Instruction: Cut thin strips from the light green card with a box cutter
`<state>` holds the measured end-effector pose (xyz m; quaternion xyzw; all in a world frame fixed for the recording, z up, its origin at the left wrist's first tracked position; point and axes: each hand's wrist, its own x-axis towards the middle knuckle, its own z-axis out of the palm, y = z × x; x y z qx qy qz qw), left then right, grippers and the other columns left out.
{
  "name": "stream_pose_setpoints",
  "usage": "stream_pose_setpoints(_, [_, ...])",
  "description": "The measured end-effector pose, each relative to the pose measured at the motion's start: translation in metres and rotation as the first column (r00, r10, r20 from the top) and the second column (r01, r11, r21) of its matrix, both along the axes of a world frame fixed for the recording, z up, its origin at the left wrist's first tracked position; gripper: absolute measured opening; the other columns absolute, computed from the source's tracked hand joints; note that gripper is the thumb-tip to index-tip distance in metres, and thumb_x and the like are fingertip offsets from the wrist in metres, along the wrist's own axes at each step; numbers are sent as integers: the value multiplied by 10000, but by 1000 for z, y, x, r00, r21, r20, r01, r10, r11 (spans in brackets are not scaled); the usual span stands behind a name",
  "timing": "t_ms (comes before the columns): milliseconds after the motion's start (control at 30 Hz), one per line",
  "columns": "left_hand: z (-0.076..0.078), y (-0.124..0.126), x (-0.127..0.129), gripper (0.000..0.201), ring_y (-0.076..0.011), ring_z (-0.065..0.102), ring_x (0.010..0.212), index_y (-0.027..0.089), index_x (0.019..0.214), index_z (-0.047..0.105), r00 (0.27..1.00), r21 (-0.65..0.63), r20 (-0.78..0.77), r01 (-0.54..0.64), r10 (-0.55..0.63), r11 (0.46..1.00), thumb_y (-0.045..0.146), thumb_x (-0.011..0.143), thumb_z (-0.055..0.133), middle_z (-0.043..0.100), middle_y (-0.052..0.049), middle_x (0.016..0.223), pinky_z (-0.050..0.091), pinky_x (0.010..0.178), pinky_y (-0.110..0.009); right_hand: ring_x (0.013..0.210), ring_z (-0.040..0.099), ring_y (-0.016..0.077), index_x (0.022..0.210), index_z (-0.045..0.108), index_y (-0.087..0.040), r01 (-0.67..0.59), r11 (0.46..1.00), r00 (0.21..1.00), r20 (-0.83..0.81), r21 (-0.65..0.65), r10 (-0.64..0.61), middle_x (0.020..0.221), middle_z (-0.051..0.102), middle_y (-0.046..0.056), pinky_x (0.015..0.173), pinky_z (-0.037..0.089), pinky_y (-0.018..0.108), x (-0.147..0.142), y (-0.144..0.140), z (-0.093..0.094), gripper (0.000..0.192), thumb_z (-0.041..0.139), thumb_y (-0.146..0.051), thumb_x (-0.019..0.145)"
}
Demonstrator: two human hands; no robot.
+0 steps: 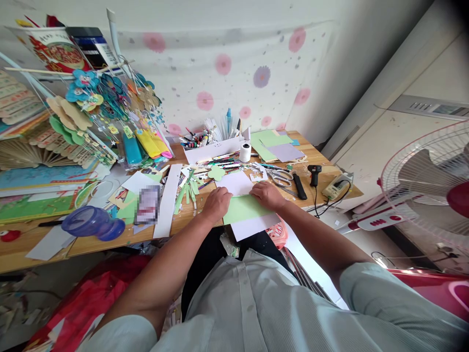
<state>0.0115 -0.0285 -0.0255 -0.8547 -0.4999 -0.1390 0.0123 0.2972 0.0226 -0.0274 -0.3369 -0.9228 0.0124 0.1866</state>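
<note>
A light green sheet of paper [247, 209] lies across the table's front edge, with a pale lilac-white sheet [252, 227] showing under its near side and hanging over the edge. Another pale sheet [234, 183] lies just beyond it. My left hand [217, 203] is closed at the green paper's far left corner, fingers bent over the edge. At its far right corner my right hand [267, 195] is closed in the same way. The fingertips are partly hidden. A green flower-shaped cutout [216, 172] and green paper strips [188, 189] lie left of the sheets.
Right of my hands are scissors [280, 176], a black-handled cutter [299, 187] and a glue gun [314, 174]. Behind stand a thread spool [245, 152] and a pen box [216, 150]. A blue-purple container [93, 223] is at left, a fan [432, 181] at right.
</note>
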Motion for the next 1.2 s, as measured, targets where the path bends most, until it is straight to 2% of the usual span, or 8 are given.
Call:
stream_pose_setpoints(167, [0,-7,-6,346,-291,590,1105,202,1108,790,999,-1,-9,35,-35,999,168,1093,446,676,-122,1085,503,1004,-437,1050,679,284,1171,855,-207,6,1000,1000,-5,7,-6,1145,808,128,969,489,420,3,-7,-6,322,553,-166,1069])
stream_pose_setpoints(267, [1,-14,-10,377,-303,581,1152,220,1221,783,998,-48,-20,56,-57,997,168,1089,434,672,-134,1130,493,1052,-464,1095,683,293,1215,857,-221,16,1000,1000,-2,-7,-16,1188,806,127,999,500,436,5,-10,-7,345,565,-143,1049])
stream_pose_setpoints(433, [4,-25,-14,421,-326,564,1225,249,1377,747,998,-137,16,57,-56,989,158,1032,522,665,-153,1210,471,1119,-502,1138,682,299,1252,853,-250,17,999,1000,17,-38,-16,1234,796,117,1038,500,461,6,-21,-5,392,594,-94,1003])
stream_pose_setpoints(667, [2,-16,-9,381,-273,614,1113,236,1145,827,999,-142,49,-15,22,990,167,1069,460,696,-111,1117,513,1034,-413,1251,668,313,1359,807,-237,71,996,997,-25,-58,-72,1378,754,138,1104,507,481,9,-31,-11,416,565,-123,1040])
stream_pose_setpoints(867, [2,-8,-10,348,-246,676,1090,242,1184,842,989,-185,132,-49,74,981,164,1030,540,731,-91,1093,548,991,-367,1239,688,316,1312,822,-227,114,992,992,-41,-51,-116,1350,776,139,1127,517,510,21,-30,-11,384,581,-123,1031])
stream_pose_setpoints(967, [3,-13,-11,369,-231,706,1048,277,1203,850,984,-208,154,-52,85,977,172,1033,540,741,-76,1078,567,955,-347,1281,669,326,1277,827,-229,176,984,982,-59,-25,-178,1416,750,140,1129,524,520,25,-35,-9,369,578,-119,1029])
stream_pose_setpoints(1067, [6,-21,-7,363,-228,728,1025,290,1180,859,982,-242,119,-111,143,964,172,1033,550,747,-72,1084,572,930,-336,1310,661,339,1293,816,-221,232,973,967,-107,-20,-233,1457,728,152,1128,532,533,21,-43,-6,372,567,-123,1035])
stream_pose_setpoints(1200, [16,-36,7,264,-253,731,1048,252,1093,850,979,-281,48,-178,199,943,183,1009,609,734,-97,1111,570,960,-354,1269,692,347,1314,806,-229,198,978,967,-149,-61,-205,1396,761,150,1108,551,536,2,-59,-2,345,579,-179,1060])
